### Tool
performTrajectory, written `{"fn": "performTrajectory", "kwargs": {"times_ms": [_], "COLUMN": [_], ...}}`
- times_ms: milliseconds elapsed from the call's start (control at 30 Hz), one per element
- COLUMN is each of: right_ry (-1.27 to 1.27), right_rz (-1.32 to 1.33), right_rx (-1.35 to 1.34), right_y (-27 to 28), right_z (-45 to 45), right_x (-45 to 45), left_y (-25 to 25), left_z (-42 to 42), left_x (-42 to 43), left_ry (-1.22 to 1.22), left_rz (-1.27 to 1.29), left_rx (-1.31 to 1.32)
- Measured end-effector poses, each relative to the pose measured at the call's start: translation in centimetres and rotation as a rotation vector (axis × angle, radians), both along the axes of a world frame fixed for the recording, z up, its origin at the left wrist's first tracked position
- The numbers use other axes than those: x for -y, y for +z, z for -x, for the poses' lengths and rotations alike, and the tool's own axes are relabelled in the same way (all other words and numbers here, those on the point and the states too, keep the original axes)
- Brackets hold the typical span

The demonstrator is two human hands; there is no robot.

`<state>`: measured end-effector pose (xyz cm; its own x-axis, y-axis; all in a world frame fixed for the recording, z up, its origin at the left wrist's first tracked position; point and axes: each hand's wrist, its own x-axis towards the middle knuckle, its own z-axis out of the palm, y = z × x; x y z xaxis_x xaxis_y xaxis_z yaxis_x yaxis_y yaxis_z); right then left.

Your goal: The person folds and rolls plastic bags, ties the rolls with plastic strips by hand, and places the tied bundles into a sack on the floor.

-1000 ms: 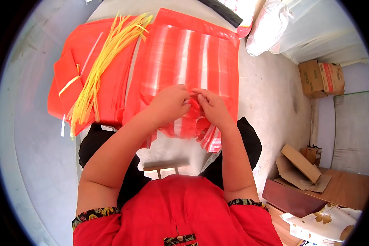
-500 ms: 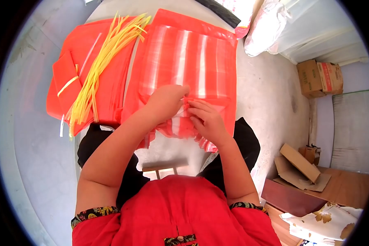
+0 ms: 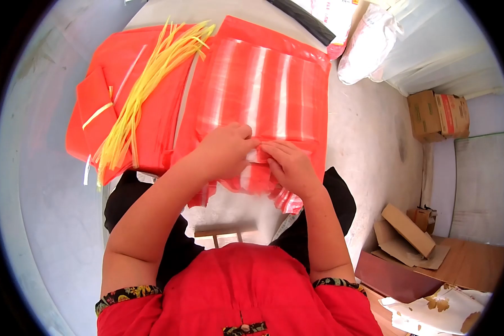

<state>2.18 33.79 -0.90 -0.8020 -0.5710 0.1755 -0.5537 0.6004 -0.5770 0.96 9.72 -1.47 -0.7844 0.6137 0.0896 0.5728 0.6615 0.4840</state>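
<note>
A stack of red-and-white striped plastic bags (image 3: 257,84) lies in front of me, its near edge gathered and crumpled. My left hand (image 3: 227,150) is closed on the bag's gathered plastic near the middle of that edge, thumb and fingers pinched together. Close beside it, my right hand (image 3: 288,162) has its fingers bent over the same plastic and pressed against it. The fingertips nearly meet, and what lies between them is partly hidden. Left of the striped stack is a pile of plain red bags (image 3: 168,101), with a bundle of yellow strips (image 3: 137,101) across it.
A small folded red bundle with a yellow tie (image 3: 95,106) sits on the left pile. Cardboard boxes (image 3: 431,116) stand at the right wall. An opened carton (image 3: 409,235) rests on a brown wooden surface (image 3: 476,255). A white plastic sack (image 3: 369,45) lies at upper right.
Both hands stay at the bag's gathered edge. The right fingers have closed in toward the left hand, and the red tuft between them is less visible. The view has shifted slightly.
</note>
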Motion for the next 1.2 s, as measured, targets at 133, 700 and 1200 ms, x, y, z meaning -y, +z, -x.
{"fn": "performTrajectory", "kwargs": {"times_ms": [133, 700, 1200], "right_ry": [0.002, 0.016, -0.077], "right_rz": [-0.04, -0.121, -0.249], "right_rx": [-0.054, -0.209, 0.331], "right_y": [0.0, -1.4, 4.5], "right_z": [-0.3, 0.5, 2.3], "right_x": [0.0, -0.4, -0.3], "left_y": [-0.3, -0.2, 3.4], "left_z": [-0.1, 0.3, -0.5], "left_x": [0.0, 0.4, 4.9], "left_ry": [-0.021, -0.02, 0.163], "left_rz": [0.013, 0.071, 0.062], "left_rx": [-0.045, -0.043, 0.136]}}
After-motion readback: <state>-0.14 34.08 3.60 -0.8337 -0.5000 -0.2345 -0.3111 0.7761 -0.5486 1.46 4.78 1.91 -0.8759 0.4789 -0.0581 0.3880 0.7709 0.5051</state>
